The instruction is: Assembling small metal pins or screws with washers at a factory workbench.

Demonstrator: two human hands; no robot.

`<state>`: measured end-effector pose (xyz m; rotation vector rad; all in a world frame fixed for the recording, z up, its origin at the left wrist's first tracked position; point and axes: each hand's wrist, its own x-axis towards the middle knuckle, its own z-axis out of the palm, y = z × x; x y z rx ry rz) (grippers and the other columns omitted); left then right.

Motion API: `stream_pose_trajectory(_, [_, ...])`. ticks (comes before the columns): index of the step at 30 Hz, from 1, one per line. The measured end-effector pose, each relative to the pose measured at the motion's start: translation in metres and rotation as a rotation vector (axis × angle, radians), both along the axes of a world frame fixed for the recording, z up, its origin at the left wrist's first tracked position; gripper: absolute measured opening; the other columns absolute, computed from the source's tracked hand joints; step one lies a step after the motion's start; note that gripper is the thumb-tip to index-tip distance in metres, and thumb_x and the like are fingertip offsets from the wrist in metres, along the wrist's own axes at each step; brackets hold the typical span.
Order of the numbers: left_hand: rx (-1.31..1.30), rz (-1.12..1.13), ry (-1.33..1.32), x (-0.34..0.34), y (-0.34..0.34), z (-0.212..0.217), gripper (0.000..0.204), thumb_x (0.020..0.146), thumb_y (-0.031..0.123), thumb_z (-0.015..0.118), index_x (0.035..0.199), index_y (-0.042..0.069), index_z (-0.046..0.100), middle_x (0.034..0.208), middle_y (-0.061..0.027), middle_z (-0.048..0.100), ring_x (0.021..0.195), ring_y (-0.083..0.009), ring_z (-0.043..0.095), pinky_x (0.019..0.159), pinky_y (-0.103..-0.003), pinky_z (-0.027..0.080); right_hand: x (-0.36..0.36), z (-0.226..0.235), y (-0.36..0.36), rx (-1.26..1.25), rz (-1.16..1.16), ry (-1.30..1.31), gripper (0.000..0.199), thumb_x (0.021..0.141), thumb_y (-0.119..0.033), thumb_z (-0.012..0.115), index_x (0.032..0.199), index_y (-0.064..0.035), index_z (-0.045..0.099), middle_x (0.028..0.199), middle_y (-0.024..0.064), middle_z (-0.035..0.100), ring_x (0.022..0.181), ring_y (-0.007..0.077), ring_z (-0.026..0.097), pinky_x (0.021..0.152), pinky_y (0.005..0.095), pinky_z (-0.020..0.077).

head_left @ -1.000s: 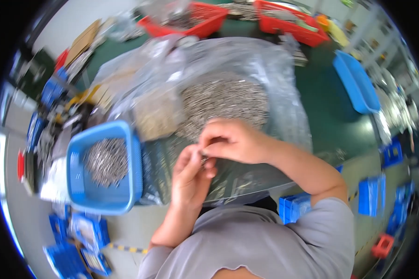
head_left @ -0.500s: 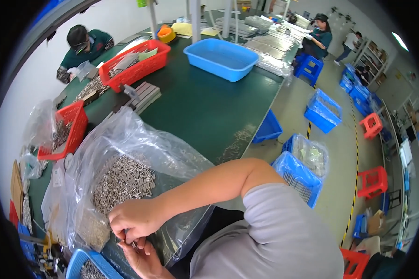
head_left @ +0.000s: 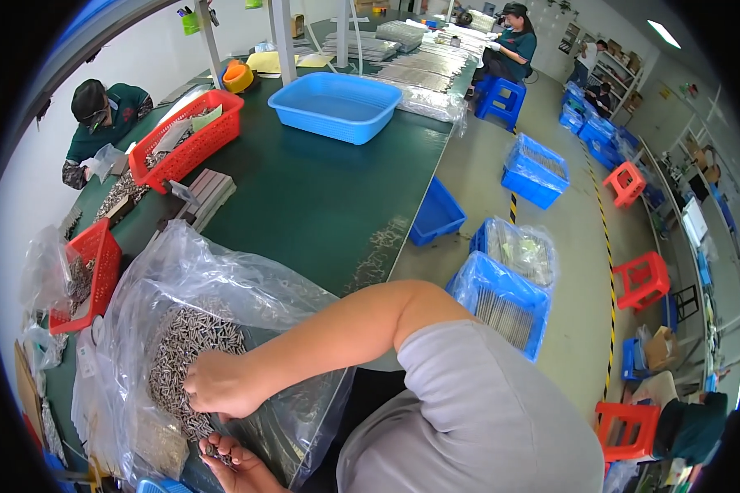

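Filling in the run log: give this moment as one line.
right hand: on small grey metal pins in clear plastic bag | left hand: cupping pins | green table

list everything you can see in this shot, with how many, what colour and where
clear plastic bag: one, transparent, near end of the table, open.
small metal pins: a heap, grey, inside the bag.
green work table: one, dark green, running away from the person.
red mesh baskets: two, red, left side of table.
blue plastic tray: one, light blue, far middle of table.
blue crates: several, blue, on the floor at right.
red stools: three, red, right floor.
co-workers: two seated at the table, others farther back.
right hand: over the pins.
left hand: palm up, holding a few pins.
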<state>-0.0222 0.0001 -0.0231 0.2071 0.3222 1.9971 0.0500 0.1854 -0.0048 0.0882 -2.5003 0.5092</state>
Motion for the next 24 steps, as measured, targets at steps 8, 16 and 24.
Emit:
stream_pose_trajectory(8, [0.017,-0.038,-0.041,-0.003,0.000,-0.003,0.026,0.098,0.015,0.046,0.115,-0.004,0.045,0.106,-0.0120,0.049,0.086,-0.0150,0.045,0.067,-0.022,0.042,-0.010,-0.012,-0.003,0.205,-0.023,-0.004,0.018,0.072,-0.022,0.055,0.065,-0.0063,0.059,0.068,0.0086,0.060,0.068,0.0290,0.061,0.060,0.0413,0.0488])
stream_pose_trajectory(16, [0.035,-0.085,-0.001,-0.003,0.005,-0.003,0.025,0.098,0.014,0.045,0.115,-0.004,0.045,0.107,-0.0122,0.049,0.085,-0.0149,0.045,0.067,-0.022,0.042,-0.015,-0.023,0.004,0.191,-0.068,-0.045,0.015,0.071,-0.020,0.056,0.064,-0.0080,0.060,0.067,0.0086,0.060,0.066,0.0292,0.062,0.057,0.0403,0.0498])
stream_pose_trajectory(24, [0.033,-0.071,-0.030,-0.009,0.003,-0.005,0.027,0.098,0.015,0.046,0.116,-0.004,0.046,0.108,-0.0122,0.049,0.085,-0.0150,0.045,0.068,-0.022,0.042,-0.014,0.004,-0.005,-0.252,0.016,0.009,0.006,0.070,-0.016,0.064,0.067,-0.0102,0.063,0.068,0.0067,0.062,0.066,0.0297,0.061,0.056,0.0415,0.0472])
